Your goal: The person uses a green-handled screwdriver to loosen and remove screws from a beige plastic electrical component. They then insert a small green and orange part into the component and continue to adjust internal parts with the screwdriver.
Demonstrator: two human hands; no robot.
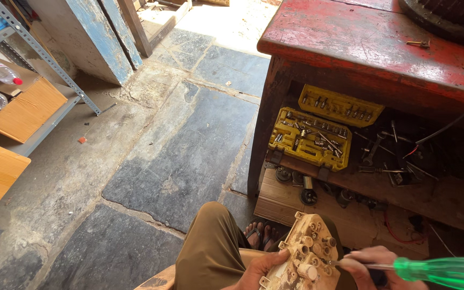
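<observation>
Green-handled screwdriver (436, 270) pinched in right hand (374, 264), shaft lying level, tip leftward against cream plastic housing (307, 252) over the lap, left hand (259, 271) clasping its lower-left edge.

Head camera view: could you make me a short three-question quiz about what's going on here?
1. True or false: the right hand holds a green-handled screwdriver.
2. What does the left hand grip? A) a cream plastic housing B) a bottle C) a hammer
3. Fill in: the open yellow socket set case sits on the shelf under the ___ workbench.

Key: 1 true; 2 A; 3 red.
</observation>
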